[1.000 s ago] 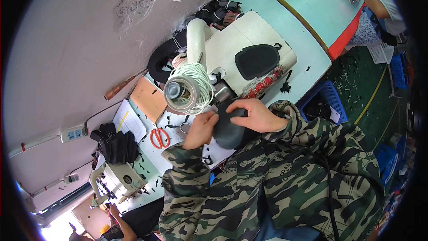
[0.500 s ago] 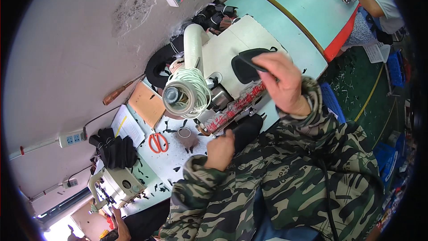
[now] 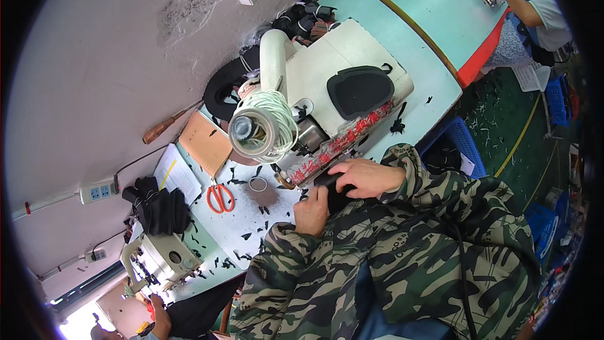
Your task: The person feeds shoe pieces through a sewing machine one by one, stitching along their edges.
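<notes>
I have a black piece between my two hands, just below the front edge of the cream machine. My left hand is at the piece's near-left side, fingers curled in and nearly closed; their tips are hidden, so I cannot tell how firmly they grip. My right hand lies over the top of the piece, half open, fingers bent down onto it and thumb to the side; I cannot tell whether it pinches the material. From my hands, a black padded shape lies flat on the machine at twelve o'clock, above its red-and-grey frayed edge. The coil of pale cord hangs at eleven, and a brown folder lies at ten. At nine are the orange-handled scissors, with a black bundle beyond them. A blue crate stands at two.
</notes>
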### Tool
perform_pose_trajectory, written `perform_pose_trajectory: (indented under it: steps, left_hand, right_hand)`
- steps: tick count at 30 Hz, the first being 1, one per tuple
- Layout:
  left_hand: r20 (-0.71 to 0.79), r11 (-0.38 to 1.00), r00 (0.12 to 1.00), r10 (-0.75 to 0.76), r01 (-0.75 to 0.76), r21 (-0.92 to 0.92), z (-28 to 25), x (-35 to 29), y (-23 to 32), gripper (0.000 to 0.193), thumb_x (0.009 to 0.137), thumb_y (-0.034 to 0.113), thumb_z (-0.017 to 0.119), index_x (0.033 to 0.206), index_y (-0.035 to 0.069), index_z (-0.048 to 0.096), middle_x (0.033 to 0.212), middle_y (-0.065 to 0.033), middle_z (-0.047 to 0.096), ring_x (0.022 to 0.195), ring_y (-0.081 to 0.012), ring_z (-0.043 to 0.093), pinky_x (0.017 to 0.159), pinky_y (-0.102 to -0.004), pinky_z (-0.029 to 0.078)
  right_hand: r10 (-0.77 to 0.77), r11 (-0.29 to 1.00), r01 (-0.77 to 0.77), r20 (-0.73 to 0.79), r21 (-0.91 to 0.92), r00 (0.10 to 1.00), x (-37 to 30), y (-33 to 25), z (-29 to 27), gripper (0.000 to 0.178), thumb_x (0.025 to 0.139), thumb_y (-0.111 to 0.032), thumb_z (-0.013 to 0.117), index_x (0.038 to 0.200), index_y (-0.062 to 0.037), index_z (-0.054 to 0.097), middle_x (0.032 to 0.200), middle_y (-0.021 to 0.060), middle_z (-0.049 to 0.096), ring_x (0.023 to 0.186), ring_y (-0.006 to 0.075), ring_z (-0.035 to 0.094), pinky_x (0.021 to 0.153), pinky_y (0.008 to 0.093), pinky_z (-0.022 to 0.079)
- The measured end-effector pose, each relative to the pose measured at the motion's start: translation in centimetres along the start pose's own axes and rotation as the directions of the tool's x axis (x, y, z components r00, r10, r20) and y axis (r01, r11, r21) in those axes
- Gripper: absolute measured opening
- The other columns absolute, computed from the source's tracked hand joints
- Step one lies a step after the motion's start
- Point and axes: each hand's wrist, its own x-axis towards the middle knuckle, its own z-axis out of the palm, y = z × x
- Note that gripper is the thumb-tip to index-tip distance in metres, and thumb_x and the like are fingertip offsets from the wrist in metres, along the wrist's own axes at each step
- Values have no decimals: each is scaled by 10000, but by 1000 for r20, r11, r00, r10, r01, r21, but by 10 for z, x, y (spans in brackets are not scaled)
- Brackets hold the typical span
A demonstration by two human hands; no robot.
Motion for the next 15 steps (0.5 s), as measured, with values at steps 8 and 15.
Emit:
perform_pose_trajectory:
  steps: [8,15]
  left_hand:
    - [503,611,791,-348,598,-519,-109,79,-33,192,961,155,480,911,-20,542,535,-146,556,393,-246,576,412,-369,457]
    - [274,782,925,-265,372,-500,-79,90,-64,317,956,204,509,828,-78,580,538,-122,540,380,-212,548,376,-338,435]
  right_hand:
    - [351,933,-316,-243,174,904,49,-28,-22,239,749,-15,616,987,-28,637,905,130,596,823,344,608,704,410,498]
    - [368,928,-355,-148,108,918,65,-13,-12,264,749,-95,613,995,-2,639,874,171,607,823,368,605,755,456,485]
